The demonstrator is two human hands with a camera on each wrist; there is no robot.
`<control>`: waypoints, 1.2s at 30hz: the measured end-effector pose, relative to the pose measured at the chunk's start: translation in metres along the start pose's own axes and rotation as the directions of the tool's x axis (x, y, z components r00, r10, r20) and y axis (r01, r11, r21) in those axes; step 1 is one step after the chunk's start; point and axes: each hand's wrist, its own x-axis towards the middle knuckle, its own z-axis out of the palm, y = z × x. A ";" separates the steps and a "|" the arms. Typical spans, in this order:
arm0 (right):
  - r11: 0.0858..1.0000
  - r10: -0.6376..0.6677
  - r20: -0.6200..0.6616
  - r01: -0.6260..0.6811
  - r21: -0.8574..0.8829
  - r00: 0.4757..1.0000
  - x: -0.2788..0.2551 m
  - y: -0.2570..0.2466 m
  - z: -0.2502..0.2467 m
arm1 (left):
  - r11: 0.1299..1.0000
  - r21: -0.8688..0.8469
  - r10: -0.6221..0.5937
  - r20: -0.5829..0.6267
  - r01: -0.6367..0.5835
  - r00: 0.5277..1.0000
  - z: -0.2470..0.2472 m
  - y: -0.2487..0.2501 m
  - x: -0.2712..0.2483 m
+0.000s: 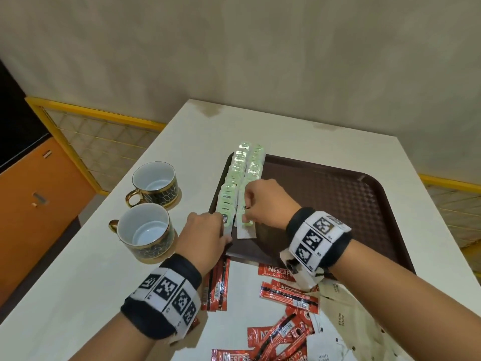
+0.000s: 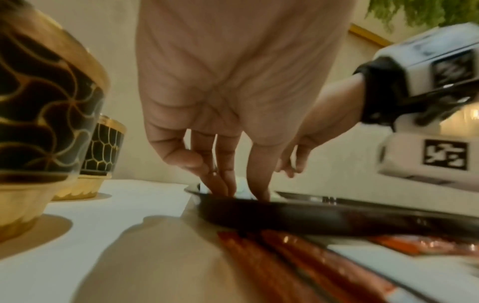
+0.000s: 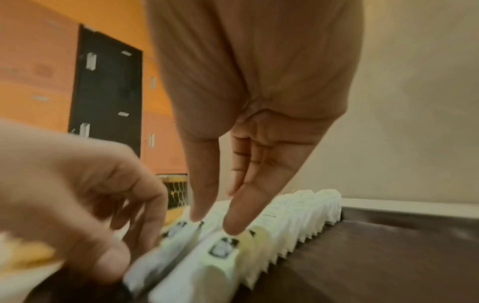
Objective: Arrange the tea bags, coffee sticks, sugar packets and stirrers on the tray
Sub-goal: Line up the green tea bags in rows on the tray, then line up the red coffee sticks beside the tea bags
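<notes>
Now on the brown tray: two overlapping rows of tea bags along its left side, left hand and right hand with straight fingertips resting on the nearest bags. Off the tray, on the table: red coffee sticks marked "NESCAFE CLASSIC", pale sugar packets marked "WHITE SUGAR". Beside the tray, two cups.

Both forearms bare, no sleeves. Left hand and right hand each have a black fabric wristband carrying a strip of white square panels printed with black pixel-pattern markers. Under the right wrist hangs a white boxy camera unit with another black marker and a thin black cable. Small ring on a left finger.
</notes>
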 end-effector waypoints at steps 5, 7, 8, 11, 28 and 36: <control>0.970 0.020 0.167 0.021 -0.243 0.986 -0.020 0.007 0.015 | 0.995 0.096 0.021 0.029 -0.024 0.999 0.005 -0.008 0.009; 0.967 0.031 0.175 0.015 -0.254 0.984 -0.019 0.007 0.020 | 0.993 0.112 0.031 0.047 -0.036 0.998 0.006 -0.009 0.011; 0.969 0.032 0.174 0.012 -0.247 0.984 -0.019 0.006 0.022 | 0.992 0.120 0.039 0.057 -0.045 0.998 0.007 -0.009 0.012; 0.978 0.047 0.162 -0.012 -0.211 0.986 -0.017 0.004 0.028 | 0.990 0.127 0.052 0.082 -0.062 0.995 0.009 -0.010 0.015; 0.974 0.213 -0.030 -0.209 0.089 0.977 -0.011 0.010 0.019 | 0.997 0.057 0.055 0.104 -0.061 0.993 0.000 -0.010 0.014; 0.965 0.157 0.015 -0.156 0.212 0.988 -0.040 0.006 -0.005 | 0.998 0.010 0.061 0.114 -0.063 0.992 -0.030 0.002 -0.005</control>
